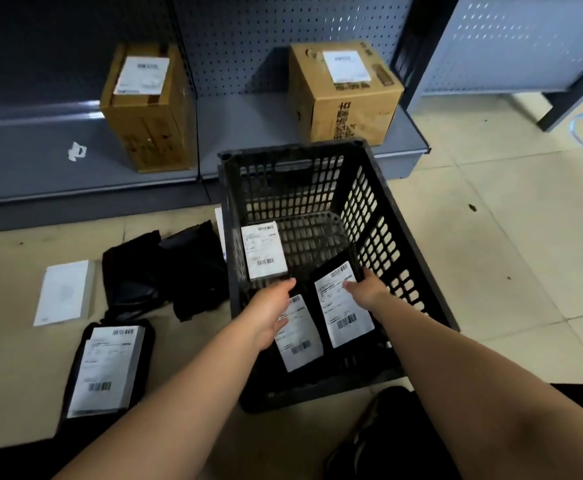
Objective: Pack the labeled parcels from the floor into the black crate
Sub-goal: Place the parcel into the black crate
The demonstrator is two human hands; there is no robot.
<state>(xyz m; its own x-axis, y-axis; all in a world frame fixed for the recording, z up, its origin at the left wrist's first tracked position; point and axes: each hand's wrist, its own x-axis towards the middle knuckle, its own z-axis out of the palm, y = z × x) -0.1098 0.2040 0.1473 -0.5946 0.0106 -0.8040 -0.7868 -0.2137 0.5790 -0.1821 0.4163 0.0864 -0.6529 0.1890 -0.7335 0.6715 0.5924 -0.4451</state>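
Note:
The black crate [401, 244] stands on the floor in front of me. Inside it lie three labeled black parcels: one at the back left [264, 251], one under my left hand [300, 337], one on the right [343, 311]. My right hand [366, 287] grips the top edge of the right parcel. My left hand [269, 313] rests on the middle parcel with its fingers spread. On the floor to the left lie a labeled black parcel [106, 368], a white parcel [63, 292] and unlabeled-side black bags [165, 268].
Two labeled cardboard boxes, one at the left [148, 105] and one at the right [345, 91], stand on the low grey shelf [248, 116] behind the crate. Pegboard panels rise behind them. My dark shoe [363, 434] is near the crate's front. Tiled floor extends to the right.

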